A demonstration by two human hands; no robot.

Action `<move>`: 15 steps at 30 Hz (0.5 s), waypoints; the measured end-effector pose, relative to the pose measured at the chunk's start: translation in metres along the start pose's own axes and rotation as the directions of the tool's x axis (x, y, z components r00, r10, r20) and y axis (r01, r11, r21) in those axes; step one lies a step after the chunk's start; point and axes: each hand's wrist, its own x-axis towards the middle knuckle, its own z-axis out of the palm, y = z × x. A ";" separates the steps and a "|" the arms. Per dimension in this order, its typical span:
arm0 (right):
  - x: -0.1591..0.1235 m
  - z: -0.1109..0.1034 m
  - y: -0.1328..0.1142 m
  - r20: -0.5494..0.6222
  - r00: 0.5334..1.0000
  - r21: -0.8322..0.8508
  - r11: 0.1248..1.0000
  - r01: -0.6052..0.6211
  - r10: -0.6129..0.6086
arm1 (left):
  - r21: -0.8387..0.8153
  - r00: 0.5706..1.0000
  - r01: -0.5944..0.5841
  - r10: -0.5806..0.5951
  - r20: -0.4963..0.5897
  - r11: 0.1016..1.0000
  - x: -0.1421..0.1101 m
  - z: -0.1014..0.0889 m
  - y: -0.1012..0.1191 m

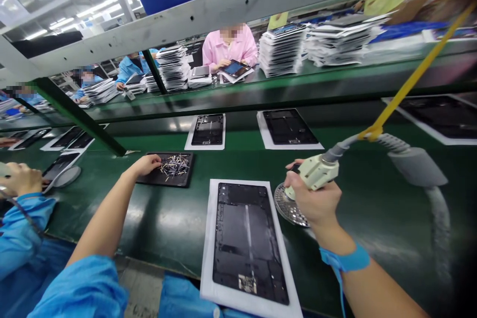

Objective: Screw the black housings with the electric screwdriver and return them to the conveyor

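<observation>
My left hand (146, 164) reaches out to a black tray (149, 179) of several small metal parts (174, 165); its fingers curl at the pile's left edge, and what they pinch is hidden. My right hand (315, 198) grips a pale green powered screwdriver (317, 171) with a grey hose, held over a round perforated metal dish (287, 207). Between the hands a black tablet chassis (246, 241) lies on a white sheet (208, 258), close to me.
More black chassis on white sheets (207, 130) (288, 127) lie along the green belt (167, 218). A yellow cord (410, 82) hangs the tool. Another person's hand (20, 178) works at far left. People and stacked trays (281, 49) sit beyond a shelf beam.
</observation>
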 end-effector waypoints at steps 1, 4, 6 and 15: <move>0.000 0.000 -0.001 -0.004 1.000 0.007 1.000 -0.007 0.007 | -0.010 1.000 0.000 0.000 0.005 1.000 0.000 0.000 0.000; 0.001 0.000 -0.003 -0.013 1.000 0.013 1.000 -0.019 0.019 | -0.030 1.000 0.019 -0.019 -0.025 0.999 -0.004 -0.002 -0.001; 0.001 0.000 -0.002 -0.010 1.000 0.005 1.000 -0.012 0.012 | -0.052 0.996 0.051 -0.055 -0.076 0.997 -0.009 -0.007 -0.004; 0.002 0.003 -0.006 -0.027 1.000 0.042 0.999 -0.013 0.014 | -0.154 0.890 -0.126 0.043 -0.454 0.980 -0.042 -0.022 0.031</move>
